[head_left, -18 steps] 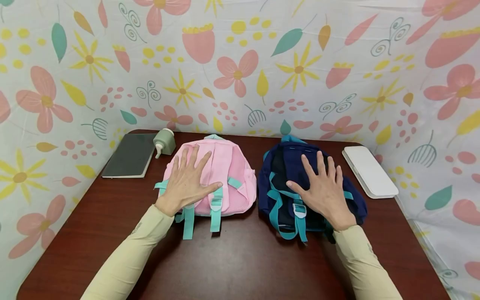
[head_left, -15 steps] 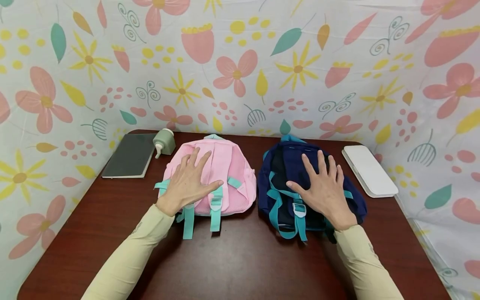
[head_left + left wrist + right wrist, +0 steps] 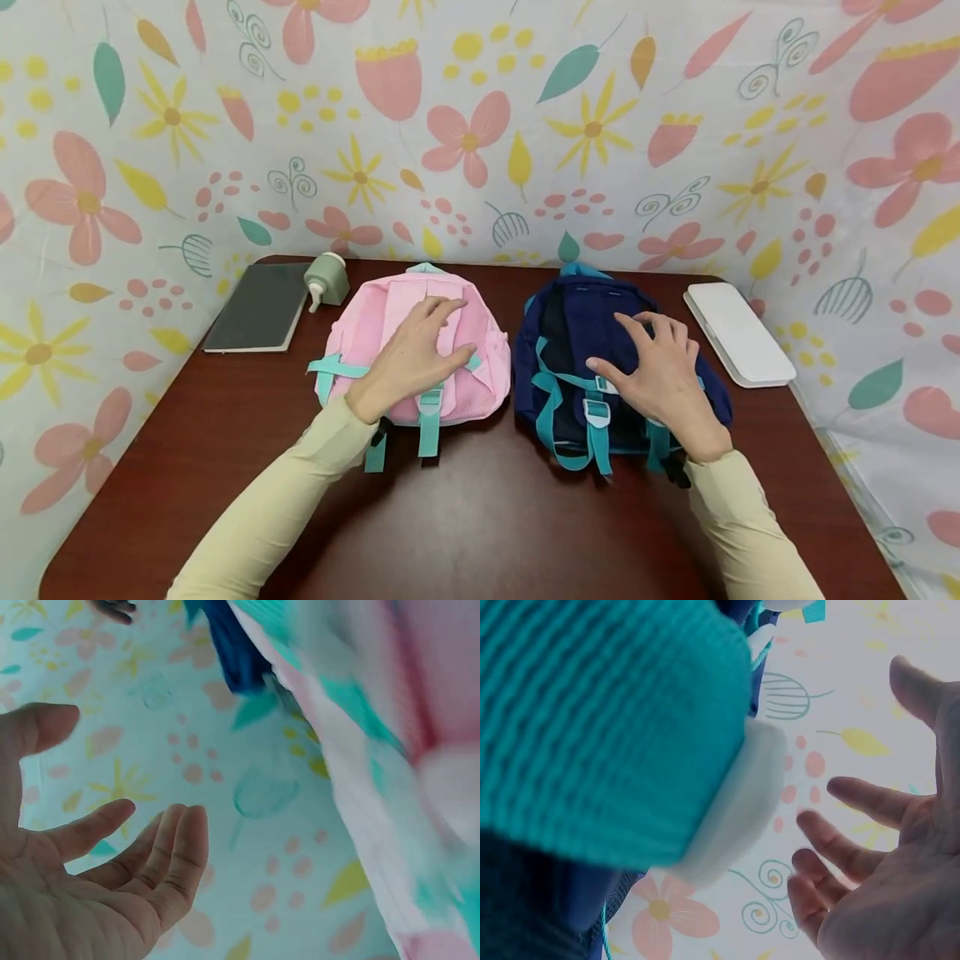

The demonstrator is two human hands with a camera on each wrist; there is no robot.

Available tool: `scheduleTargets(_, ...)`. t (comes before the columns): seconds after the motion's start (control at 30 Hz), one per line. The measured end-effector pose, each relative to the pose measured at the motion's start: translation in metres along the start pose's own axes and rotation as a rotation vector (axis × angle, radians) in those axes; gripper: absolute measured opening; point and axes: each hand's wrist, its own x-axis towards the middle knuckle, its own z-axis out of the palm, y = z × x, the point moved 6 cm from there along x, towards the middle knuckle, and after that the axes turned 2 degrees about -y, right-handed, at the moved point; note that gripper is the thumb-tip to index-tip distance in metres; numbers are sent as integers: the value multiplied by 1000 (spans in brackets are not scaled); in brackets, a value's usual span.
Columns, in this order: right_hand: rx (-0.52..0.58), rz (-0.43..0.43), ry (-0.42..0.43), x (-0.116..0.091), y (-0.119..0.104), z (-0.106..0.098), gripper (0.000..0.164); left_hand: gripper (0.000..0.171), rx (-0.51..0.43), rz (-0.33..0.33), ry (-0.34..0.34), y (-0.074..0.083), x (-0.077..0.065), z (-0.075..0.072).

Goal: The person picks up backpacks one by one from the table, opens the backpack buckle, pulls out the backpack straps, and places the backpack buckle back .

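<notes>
A pink backpack (image 3: 480, 333) with mint straps lies on the dark wooden table, its shoulder-strap side up. Over its front left part hovers my left hand (image 3: 411, 358), fingers relaxed and holding nothing. To the right lies a navy backpack (image 3: 588, 308) with teal straps (image 3: 551, 408) and white buckles. My right hand (image 3: 663, 371) is above its right half, thumb and fingers loosely bent with a gap between them. In the left wrist view my palm (image 3: 97, 915) shows bare beside the blurred pink bag. The right wrist view shows a teal strap (image 3: 607, 727) close to the camera.
At the back left a dark notebook (image 3: 258, 307) lies beside a green pump bottle (image 3: 327, 281). A white flat case (image 3: 738, 333) is at the right edge of the table (image 3: 480, 533). A floral-patterned curtain (image 3: 480, 208) surrounds the back and sides.
Both hands were spread flat over the bags; now their fingers are bent more loosely. The left hand has moved right across the pink backpack and turned, and the right hand has shifted slightly right.
</notes>
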Motion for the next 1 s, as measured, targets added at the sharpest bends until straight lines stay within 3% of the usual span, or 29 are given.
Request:
scheduleTargets(0.23,120,-56,54,-4,7,-13,27,47,-47,125,-89,43,24,26)
scheduleTargets(0.33,123,-56,15,-6,11,-13,28,41,-17,205,-130,64,32,42)
scheduleTargets(0.47,109,-35,-97,-8,18,-10,39,39,62,261,-242,88,42,71)
scheduleTargets(0.6,111,-34,-191,-10,22,-3,46,39,241,288,-344,108,52,101)
scheduleTargets(0.77,94,-94,-200,-12,23,7,44,28,466,336,-399,119,59,130)
scheduleTargets(1.0,25,-107,-215,-19,26,19,27,31,457,310,-463,124,62,163)
